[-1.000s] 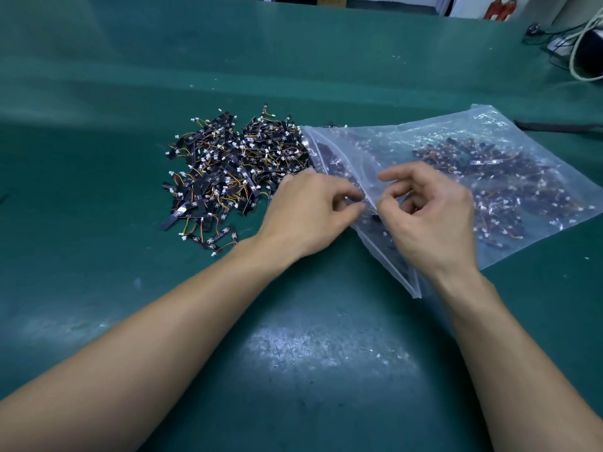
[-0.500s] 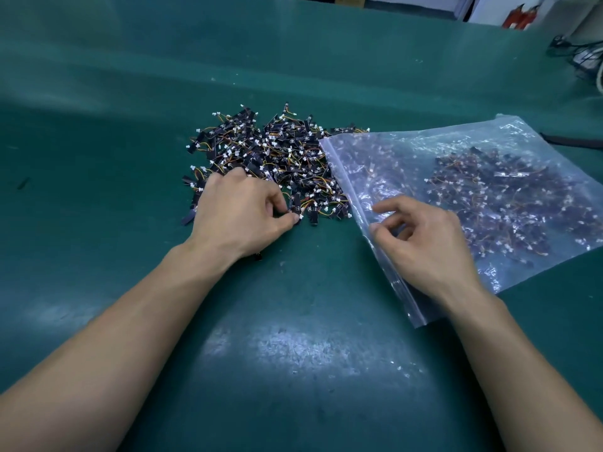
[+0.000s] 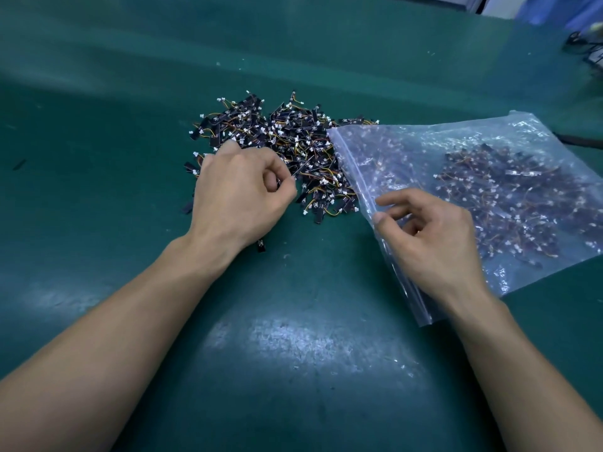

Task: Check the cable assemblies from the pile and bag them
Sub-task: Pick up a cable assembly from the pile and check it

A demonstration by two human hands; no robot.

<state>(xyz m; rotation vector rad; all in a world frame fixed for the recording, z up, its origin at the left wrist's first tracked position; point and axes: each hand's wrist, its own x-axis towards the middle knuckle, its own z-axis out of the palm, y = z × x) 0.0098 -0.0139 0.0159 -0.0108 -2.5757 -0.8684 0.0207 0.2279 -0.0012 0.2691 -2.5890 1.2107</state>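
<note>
A pile of cable assemblies [image 3: 303,148], small black strips with orange and yellow wires and white connectors, lies on the green mat [image 3: 293,353]. My left hand [image 3: 241,194] rests on the pile's left part, thumb and forefinger pinched on a cable assembly at the pile's near edge. To the right lies a clear plastic zip bag [image 3: 408,148] with several assemblies inside. Its open edge faces the pile. My right hand [image 3: 427,236] sits on that edge, thumb and forefinger holding the bag's lip.
One loose assembly [image 3: 261,246] lies by my left wrist. A black cable [image 3: 574,140] runs behind the bag at the right edge, and more cables [image 3: 587,50] sit at the top right. A small dark scrap [image 3: 19,164] lies far left.
My left hand left the bag's mouth, moved left onto the pile and pinched there. My right hand stayed at the bag's edge. The view shifted slightly right and closer.
</note>
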